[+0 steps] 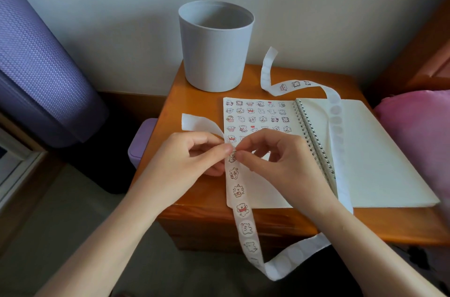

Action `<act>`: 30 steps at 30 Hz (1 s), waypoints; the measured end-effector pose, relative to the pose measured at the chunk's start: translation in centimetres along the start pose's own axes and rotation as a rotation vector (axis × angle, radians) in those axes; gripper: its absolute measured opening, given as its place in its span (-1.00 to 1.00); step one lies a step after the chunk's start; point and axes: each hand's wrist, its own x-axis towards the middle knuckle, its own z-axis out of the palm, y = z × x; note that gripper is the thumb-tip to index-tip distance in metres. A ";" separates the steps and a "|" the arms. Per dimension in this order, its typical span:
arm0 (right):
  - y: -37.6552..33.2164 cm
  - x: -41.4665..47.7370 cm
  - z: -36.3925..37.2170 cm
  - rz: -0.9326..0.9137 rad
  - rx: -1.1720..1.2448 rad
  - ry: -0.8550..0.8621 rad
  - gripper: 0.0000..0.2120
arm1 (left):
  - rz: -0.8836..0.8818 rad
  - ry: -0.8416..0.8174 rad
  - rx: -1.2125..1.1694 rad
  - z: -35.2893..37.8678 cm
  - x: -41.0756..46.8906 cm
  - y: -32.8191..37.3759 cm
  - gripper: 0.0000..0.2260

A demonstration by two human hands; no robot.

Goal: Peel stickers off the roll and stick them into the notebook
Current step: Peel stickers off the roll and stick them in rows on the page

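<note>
An open spiral notebook lies on a small wooden table. Its left page carries several rows of small cartoon stickers. A long white sticker strip hangs off the table's front edge, loops back up over the right page and ends near the bin. My left hand pinches the strip at the page's left edge. My right hand pinches a sticker on the strip right beside the left fingertips. The sticker itself is mostly hidden by the fingers.
A grey round bin stands at the table's back. A purple padded thing fills the left side, with a small purple box below the table's left edge. Pink fabric lies at the right.
</note>
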 end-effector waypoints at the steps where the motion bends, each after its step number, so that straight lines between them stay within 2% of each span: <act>1: 0.0 0.0 0.0 -0.003 0.002 0.002 -0.94 | -0.001 0.000 -0.009 0.0 0.0 0.0 -0.95; 9: 0.0 -0.4 0.3 -0.070 -0.208 0.007 -0.98 | -0.076 0.029 -0.092 0.2 0.1 -0.2 -0.91; 13: -0.7 -0.7 0.1 -0.101 -0.138 0.054 -0.98 | -0.084 0.062 -0.039 -0.1 0.2 -0.5 -0.92; 16: -0.9 -0.6 -0.8 0.004 -0.015 0.102 -0.99 | -0.078 0.098 0.045 -0.4 0.3 -0.9 -0.92; 22: 0.6 0.5 -2.4 0.344 0.030 0.018 -0.99 | -0.062 0.080 0.100 -0.4 0.5 -1.1 -0.90; 30: 0.6 1.0 -2.0 0.387 0.007 -0.010 -0.95 | -0.063 0.088 0.118 -0.4 0.5 -1.2 -0.93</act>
